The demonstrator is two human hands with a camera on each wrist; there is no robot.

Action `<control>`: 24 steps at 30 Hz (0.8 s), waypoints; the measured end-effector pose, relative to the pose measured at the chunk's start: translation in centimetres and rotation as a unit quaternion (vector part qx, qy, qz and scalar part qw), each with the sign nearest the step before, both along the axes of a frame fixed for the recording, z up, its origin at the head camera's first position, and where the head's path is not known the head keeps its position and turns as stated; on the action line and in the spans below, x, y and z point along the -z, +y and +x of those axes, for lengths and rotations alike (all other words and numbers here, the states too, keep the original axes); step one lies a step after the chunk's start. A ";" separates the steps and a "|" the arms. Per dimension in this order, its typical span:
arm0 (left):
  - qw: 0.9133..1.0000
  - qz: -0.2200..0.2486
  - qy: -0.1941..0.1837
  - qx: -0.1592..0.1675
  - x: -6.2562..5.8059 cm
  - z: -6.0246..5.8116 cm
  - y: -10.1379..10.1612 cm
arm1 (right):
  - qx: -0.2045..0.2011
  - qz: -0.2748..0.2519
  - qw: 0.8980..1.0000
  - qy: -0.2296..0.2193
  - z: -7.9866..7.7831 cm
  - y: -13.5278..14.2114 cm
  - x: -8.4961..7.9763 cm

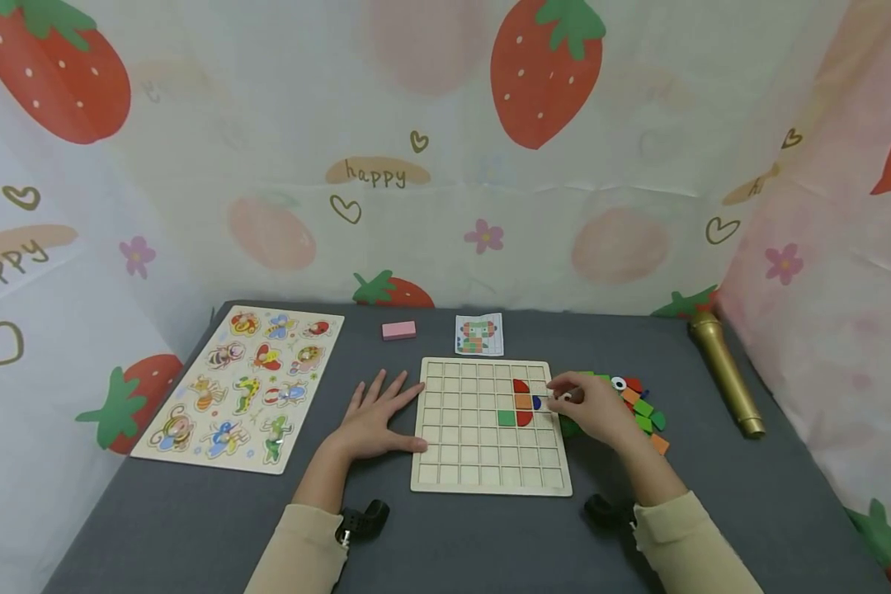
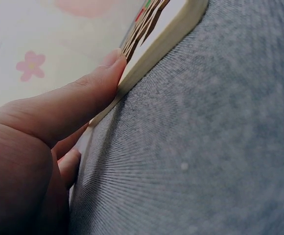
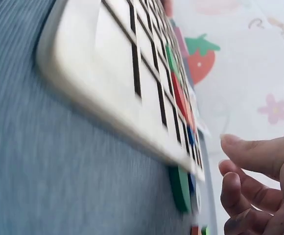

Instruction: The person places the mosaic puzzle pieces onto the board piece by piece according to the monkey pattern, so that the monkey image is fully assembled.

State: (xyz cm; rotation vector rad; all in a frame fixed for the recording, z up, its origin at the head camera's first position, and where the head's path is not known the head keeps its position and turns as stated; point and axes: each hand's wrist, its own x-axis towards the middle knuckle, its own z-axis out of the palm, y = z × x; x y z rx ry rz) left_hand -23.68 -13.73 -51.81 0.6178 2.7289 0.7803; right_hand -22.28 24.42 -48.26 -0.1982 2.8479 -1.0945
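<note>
A pale wooden grid board [image 1: 460, 474] lies flat on the grey table. In its right half sit two red quarter-round pieces [image 1: 520, 386], an orange square [image 1: 523, 402], a green square [image 1: 506, 418] and a small blue piece [image 1: 537, 403]. My left hand [image 1: 371, 429] rests spread at the board's left edge; its thumb touches the rim in the left wrist view. Over the right edge hovers my right hand [image 1: 601, 408], fingers loosely bent. The right wrist view shows a gap between thumb and fingers, with nothing in it. Several coloured pieces [image 1: 643, 407] lie just beyond, partly hidden by this hand.
Left of the board lies a puzzle board [image 1: 230, 412] with insect and animal pictures. Behind the grid board are a pink block [image 1: 398, 331] and a printed pattern card [image 1: 479, 335]. A gold tube [image 1: 728, 375] lies at the far right. Strawberry-print cloth [image 1: 445, 239] encloses the table's back and sides.
</note>
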 end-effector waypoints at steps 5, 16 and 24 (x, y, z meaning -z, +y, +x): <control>1.000 -0.002 0.002 0.000 0.1 0.0 0.0 | 0.016 0.007 1.000 -0.004 0.2 1.6 0.0; 1.000 -0.005 0.003 -0.002 0.1 0.1 0.1 | 0.023 0.031 0.999 0.000 -0.3 2.6 0.8; 1.000 -0.003 0.000 0.000 0.1 0.0 0.1 | -0.001 0.070 0.998 -0.001 -0.6 2.4 1.1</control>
